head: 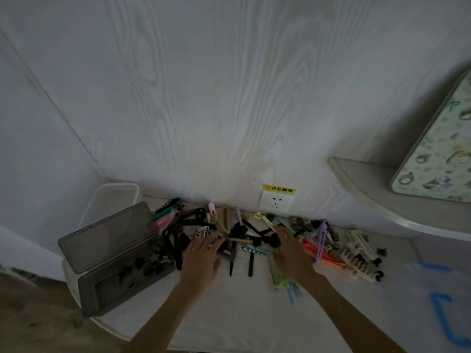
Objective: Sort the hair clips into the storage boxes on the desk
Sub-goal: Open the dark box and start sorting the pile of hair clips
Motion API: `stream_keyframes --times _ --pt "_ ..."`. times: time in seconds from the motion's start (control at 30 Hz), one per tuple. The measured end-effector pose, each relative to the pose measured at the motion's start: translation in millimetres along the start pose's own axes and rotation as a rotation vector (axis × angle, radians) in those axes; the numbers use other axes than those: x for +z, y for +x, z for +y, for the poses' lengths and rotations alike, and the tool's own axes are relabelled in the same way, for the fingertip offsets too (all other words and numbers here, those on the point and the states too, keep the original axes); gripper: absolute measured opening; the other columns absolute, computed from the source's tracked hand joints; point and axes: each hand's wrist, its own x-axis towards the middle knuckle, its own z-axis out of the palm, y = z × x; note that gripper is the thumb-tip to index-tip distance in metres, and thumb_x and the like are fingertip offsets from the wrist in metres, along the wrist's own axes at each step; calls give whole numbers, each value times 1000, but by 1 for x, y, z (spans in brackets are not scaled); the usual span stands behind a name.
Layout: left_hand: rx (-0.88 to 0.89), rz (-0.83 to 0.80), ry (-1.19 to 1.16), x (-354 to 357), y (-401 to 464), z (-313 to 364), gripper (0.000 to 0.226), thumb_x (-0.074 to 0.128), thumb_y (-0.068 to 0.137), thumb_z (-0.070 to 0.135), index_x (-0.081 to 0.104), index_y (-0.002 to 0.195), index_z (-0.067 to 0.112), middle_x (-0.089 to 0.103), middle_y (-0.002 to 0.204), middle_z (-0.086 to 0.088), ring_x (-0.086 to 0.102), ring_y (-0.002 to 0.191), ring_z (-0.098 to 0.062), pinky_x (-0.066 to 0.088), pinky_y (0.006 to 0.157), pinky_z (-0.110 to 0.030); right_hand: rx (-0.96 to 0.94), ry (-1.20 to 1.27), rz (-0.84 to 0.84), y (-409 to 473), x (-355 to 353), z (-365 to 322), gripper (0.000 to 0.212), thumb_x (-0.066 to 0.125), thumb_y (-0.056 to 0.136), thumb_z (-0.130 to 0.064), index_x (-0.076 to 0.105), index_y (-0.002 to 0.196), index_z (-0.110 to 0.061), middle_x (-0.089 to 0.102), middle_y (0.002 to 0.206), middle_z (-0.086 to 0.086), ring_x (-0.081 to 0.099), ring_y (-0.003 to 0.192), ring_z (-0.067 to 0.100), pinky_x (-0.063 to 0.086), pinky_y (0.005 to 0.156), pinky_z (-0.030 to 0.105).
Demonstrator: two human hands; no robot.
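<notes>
We see both hands reaching into the hair clips (254, 238), which lie spread across the lower middle of the frame on the pale desk (229, 314) below a wall socket (276, 201); our left hand (201, 263) lies flat with fingers straight, their tips on a small dark clip (227, 251); our right hand (291, 253) rests fingers spread on the pile, whether it pinches anything we cannot tell; at lower left a grey storage box (122, 263) stands lid raised, dark clips inside, a clear box (112, 202) behind it.
</notes>
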Motion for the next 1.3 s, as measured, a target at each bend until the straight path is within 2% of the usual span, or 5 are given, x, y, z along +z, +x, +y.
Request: stream_keyframes --times 0.33,0.67,1.03,1.2,1.3 --pt "-79 -48 -358 -6 27 -17 30 78 71 34 64 92 18 67 96 7 66 87 -10 52 78 -23 76 154 -28 -8 10 9 19 68 74 -12 52 84 -16 63 92 10 58 87 24 45 72 30" --pt "-210 114 -537 -50 2 -34 28 61 86 39 55 110 27 58 88 18 60 79 -3 49 68 -23 7 201 -25 11 8 -52 18 53 92 -22 64 104 -13 60 90 2 57 85 16 37 69 22" --pt "-600 208 -564 -68 -95 -140 26 59 89 30 65 112 18 71 105 -2 67 98 -19 53 83 -29 -263 544 -518 19 73 -204 45 40 95 3 35 139 -7 45 125 17 52 94 20 46 63 13" --pt "-560 227 -564 -69 -88 -134 21 59 90 19 66 110 20 70 107 0 66 96 -15 53 85 -31 -210 546 -379 15 63 -167 30 40 92 10 55 117 10 58 93 1 59 71 -6 46 70 15" --pt "-422 189 -578 -65 -64 -106 21 58 90 12 66 107 21 69 104 5 64 95 -12 53 85 -32 -67 463 -277 8 43 -124 26 49 90 -4 67 96 -23 61 84 -11 59 77 3 47 75 21"
